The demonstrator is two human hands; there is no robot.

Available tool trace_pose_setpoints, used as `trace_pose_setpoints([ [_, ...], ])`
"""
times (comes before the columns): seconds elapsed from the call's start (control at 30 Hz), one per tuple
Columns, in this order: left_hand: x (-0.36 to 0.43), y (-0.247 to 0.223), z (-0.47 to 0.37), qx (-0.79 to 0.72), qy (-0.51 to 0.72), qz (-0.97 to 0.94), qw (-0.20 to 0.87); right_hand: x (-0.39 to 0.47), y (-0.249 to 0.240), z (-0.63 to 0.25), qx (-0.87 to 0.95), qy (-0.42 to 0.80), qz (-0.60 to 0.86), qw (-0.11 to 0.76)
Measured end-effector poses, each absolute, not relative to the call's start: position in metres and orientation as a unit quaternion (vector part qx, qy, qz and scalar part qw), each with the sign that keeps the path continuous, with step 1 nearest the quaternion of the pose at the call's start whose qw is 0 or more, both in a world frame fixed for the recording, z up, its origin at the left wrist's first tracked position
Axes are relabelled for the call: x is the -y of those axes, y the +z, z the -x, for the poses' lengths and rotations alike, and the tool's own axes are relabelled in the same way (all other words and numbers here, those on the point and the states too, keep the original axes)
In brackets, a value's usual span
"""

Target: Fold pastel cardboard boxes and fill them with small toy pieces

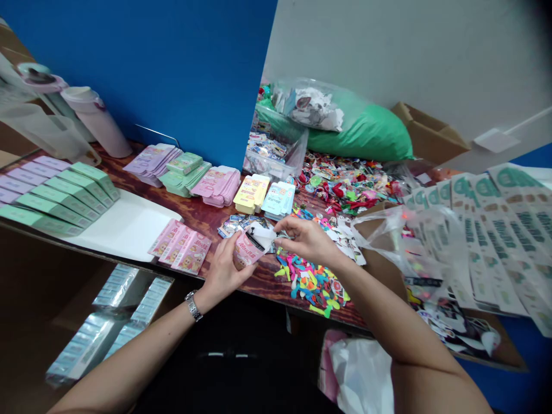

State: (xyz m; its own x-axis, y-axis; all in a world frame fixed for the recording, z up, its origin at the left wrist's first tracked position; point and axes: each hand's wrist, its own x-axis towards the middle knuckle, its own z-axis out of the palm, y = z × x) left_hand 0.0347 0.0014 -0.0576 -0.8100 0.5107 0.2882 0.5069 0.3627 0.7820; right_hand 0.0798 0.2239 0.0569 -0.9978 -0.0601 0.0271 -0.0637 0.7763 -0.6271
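My left hand [225,265] is wrapped round a small pink printed box [248,252], tilted with its top end open. Pinched fingers of my right hand [304,238] are at the box's mouth, close to its white flap [262,234]; what they pinch, if anything, is too small to make out. Behind the box lies a pile of small printed cards [235,223]. Colourful balloons [308,282] are heaped just below my right hand. White cut-out stickers [345,236] lie to its right. Pink filled boxes [183,247] stand in a row left of my left hand.
Flat box stacks in purple [150,164], green [185,175], pink [217,185], yellow [250,194] and blue [279,198] line the back. Green boxes [64,198] stand on a white tray [133,221]. Bottles [97,121] stand at left; a green bag [366,135] lies behind trinkets [340,181].
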Motion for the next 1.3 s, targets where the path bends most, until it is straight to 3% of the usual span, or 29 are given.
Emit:
trace_pose_setpoints([
  [0.37,0.001,-0.061,-0.034,-0.83,0.435,-0.348,-0.029,-0.209,0.067,-0.082,0.968,0.22,-0.118,-0.001],
  [0.57,-0.005,-0.059,-0.041,-0.827,0.414,-0.373,-0.07,-0.196,0.07,-0.069,0.96,0.265,-0.081,0.039],
  [0.77,-0.01,-0.06,-0.044,-0.814,0.462,-0.352,-0.027,-0.191,0.069,-0.062,0.948,0.314,-0.046,0.028],
  [0.97,-0.009,-0.062,-0.042,-0.806,0.511,-0.299,0.023,-0.189,0.051,-0.077,0.952,0.271,-0.123,0.067],
  [1.3,-0.002,-0.058,-0.034,-0.803,0.489,-0.338,-0.044,-0.196,0.045,-0.095,0.943,0.241,-0.139,0.184],
])
